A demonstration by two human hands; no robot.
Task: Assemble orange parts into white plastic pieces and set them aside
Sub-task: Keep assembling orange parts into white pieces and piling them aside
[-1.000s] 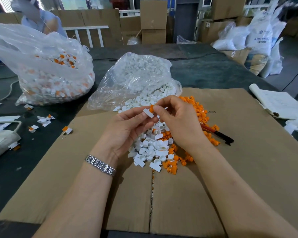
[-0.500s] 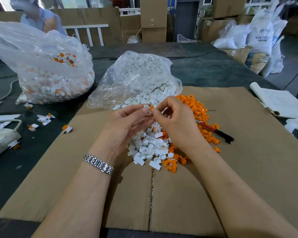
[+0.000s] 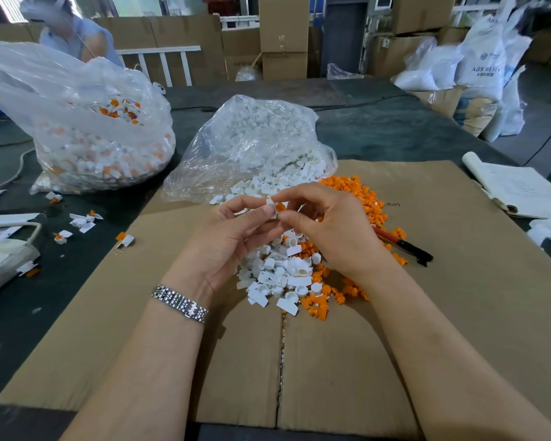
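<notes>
Pinching a small white plastic piece (image 3: 270,205) between thumb and fingertips, the left hand (image 3: 236,237) holds it up above the middle of the cardboard sheet (image 3: 458,281). Right against it, the right hand (image 3: 328,227) pinches an orange part (image 3: 280,207) between thumb and forefinger, and the orange part touches the white piece at its open end; how far in it sits, I cannot tell. The other fingers of both hands are loosely curled.

Directly beneath the hands lies a loose pile of white pieces (image 3: 280,275), spilling from the mouth of a clear plastic bag (image 3: 255,144) full of the same. Beside that, to the right and partly under the right hand, spreads a heap of orange parts (image 3: 360,198). A red and black hand tool (image 3: 407,246) lies among the orange bits, just right of the wrist.

Over on the left, a second clear bag (image 3: 102,135) holds white pieces with orange in them, standing on the dark table (image 3: 395,128). A few finished pieces (image 3: 83,219) lie scattered near it. A metal watch band (image 3: 180,303) circles the left wrist. A notebook (image 3: 519,189) rests at the far right.
</notes>
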